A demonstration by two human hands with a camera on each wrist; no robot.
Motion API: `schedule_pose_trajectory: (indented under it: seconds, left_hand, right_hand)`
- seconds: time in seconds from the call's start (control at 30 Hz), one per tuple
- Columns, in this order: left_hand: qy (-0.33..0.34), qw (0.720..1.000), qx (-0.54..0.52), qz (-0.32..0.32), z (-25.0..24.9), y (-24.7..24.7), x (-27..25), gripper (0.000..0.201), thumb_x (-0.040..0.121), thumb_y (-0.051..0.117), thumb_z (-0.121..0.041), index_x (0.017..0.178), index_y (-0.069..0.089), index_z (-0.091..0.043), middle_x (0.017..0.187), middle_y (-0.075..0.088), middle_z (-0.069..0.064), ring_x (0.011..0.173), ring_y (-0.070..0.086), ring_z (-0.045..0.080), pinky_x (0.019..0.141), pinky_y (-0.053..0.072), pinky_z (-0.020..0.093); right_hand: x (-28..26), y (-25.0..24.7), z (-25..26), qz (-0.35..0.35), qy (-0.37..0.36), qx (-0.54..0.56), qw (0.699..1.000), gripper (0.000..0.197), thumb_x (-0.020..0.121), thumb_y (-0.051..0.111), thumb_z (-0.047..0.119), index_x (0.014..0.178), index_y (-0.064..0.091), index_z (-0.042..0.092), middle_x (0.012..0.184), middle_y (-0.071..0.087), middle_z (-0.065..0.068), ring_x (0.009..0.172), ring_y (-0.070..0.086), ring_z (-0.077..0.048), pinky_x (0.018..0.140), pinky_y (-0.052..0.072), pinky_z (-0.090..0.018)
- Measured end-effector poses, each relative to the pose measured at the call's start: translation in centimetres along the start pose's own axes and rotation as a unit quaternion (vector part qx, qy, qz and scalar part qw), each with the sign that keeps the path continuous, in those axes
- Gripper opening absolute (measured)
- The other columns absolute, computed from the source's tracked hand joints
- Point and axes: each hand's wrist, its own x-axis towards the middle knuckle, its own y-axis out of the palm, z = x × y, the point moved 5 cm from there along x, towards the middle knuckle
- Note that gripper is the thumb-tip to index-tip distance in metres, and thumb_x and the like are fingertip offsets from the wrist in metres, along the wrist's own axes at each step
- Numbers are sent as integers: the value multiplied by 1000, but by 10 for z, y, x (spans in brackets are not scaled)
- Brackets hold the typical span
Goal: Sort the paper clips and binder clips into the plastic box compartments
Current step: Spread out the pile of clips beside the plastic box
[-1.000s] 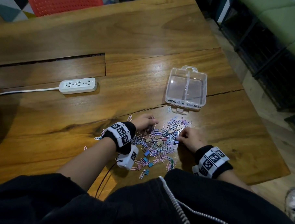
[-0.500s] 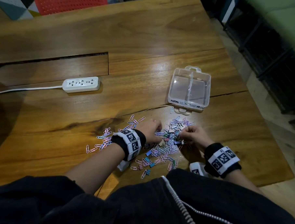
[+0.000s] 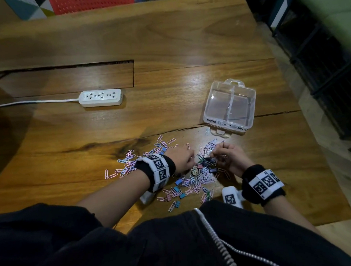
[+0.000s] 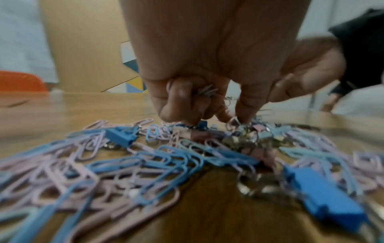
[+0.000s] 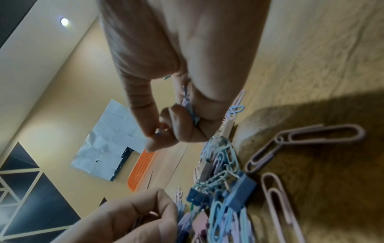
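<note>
A heap of pink and blue paper clips (image 3: pixel 194 180) mixed with small binder clips (image 3: pixel 178 181) lies on the wooden table near its front edge. My left hand (image 3: pixel 182 158) is curled over the heap's left side and holds several clips in its fist (image 4: pixel 204 92). My right hand (image 3: pixel 227 155) is at the heap's right side, its fingers curled round paper clips (image 5: pixel 188 105) with thumb and forefinger pinched. The clear plastic box (image 3: pixel 229 106) stands open beyond the heap, both compartments showing nothing inside. A blue binder clip (image 4: pixel 324 195) lies close to my left wrist.
A white power strip (image 3: pixel 100 97) with its cord lies at the left middle of the table (image 3: pixel 166 42). A loose spread of paper clips (image 3: pixel 127 164) trails left of my left wrist. An orange chair (image 3: pixel 90 2) stands behind the table. The table's right edge drops to the floor.
Both hands have worked forward into the heap and closed on clips. Clips have been swept out to the left of the left wrist.
</note>
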Motion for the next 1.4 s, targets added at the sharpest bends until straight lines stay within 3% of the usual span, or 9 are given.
schedule_pose_trajectory:
  seconds: [0.1, 0.2, 0.4, 0.57, 0.67, 0.83, 1.03, 1.27, 1.4]
  left_hand:
    - [-27, 986, -161, 21, 9, 0, 3, 21, 95, 39, -25, 76, 44, -18, 75, 48, -1, 73, 45, 17, 65, 38, 28]
    - [-79, 929, -362, 20, 20, -5, 2, 29, 95, 35, -16, 67, 38, -17, 66, 39, -1, 58, 38, 13, 52, 33, 23]
    - [-77, 674, -733, 50, 22, -4, -6, 11, 71, 30, -10, 61, 34, -12, 45, 45, -2, 31, 29, 7, 35, 18, 8]
    - [-130, 638, -758, 36, 32, -4, -9, 28, 90, 29, -19, 65, 41, -15, 48, 42, -4, 32, 28, 6, 35, 12, 10]
    - [-157, 683, -713, 31, 32, -5, -6, 23, 95, 35, -20, 77, 47, -15, 53, 38, -4, 30, 28, 4, 32, 15, 9]
    - [-159, 774, -612, 36, 25, -10, -2, 26, 100, 28, -18, 91, 51, -14, 60, 33, -4, 31, 33, 3, 33, 24, 13]
    - [-135, 961, -242, -11, 17, -24, 0, 31, 96, 39, -38, 88, 52, -11, 80, 54, 7, 71, 51, 21, 56, 38, 28]
    - [-149, 970, -189, -38, 22, -22, 0, 48, 99, 25, -38, 102, 58, -3, 98, 64, 19, 90, 60, 29, 82, 46, 34]
    - [-151, 954, -259, -24, 33, -24, -2, 33, 100, 28, -24, 97, 56, -6, 91, 54, 11, 66, 47, 17, 60, 38, 27]
  right_hand:
    - [1, 1, 4, 9, 1, 31, 999, 20, 86, 41, -7, 84, 52, 10, 58, 58, -2, 46, 46, -8, 42, 35, -16]
    - [3, 1, 7, 18, 4, 27, 999, 25, 88, 34, -7, 94, 55, 6, 62, 52, -3, 45, 45, -7, 40, 37, -13]
    - [14, 1, 16, -99, -32, -116, 988, 25, 85, 55, 17, 63, 44, 17, 62, 44, 1, 48, 37, -8, 44, 33, -17]
    - [28, 27, 19, -112, -78, -451, 882, 28, 70, 73, 33, 81, 49, 22, 78, 52, 6, 74, 52, -13, 64, 41, -24]
    - [26, 37, 22, -103, -92, -545, 827, 32, 71, 73, 32, 87, 51, 14, 85, 49, 2, 82, 49, -15, 63, 37, -23]
    - [27, 39, 20, -77, -70, -582, 807, 15, 83, 61, 21, 84, 60, 7, 83, 54, -4, 84, 56, -20, 67, 40, -25]
    - [26, 40, 15, -59, -93, -611, 784, 14, 89, 51, 17, 95, 55, 5, 97, 48, -7, 91, 49, -20, 72, 34, -24]
    - [25, 49, 12, -24, -120, -606, 786, 53, 68, 73, 38, 112, 49, 19, 95, 41, 2, 90, 40, -14, 76, 35, -26]
    - [28, 57, 11, -21, -148, -622, 768, 34, 75, 69, 30, 103, 55, 15, 93, 39, 1, 93, 44, -18, 77, 34, -25]
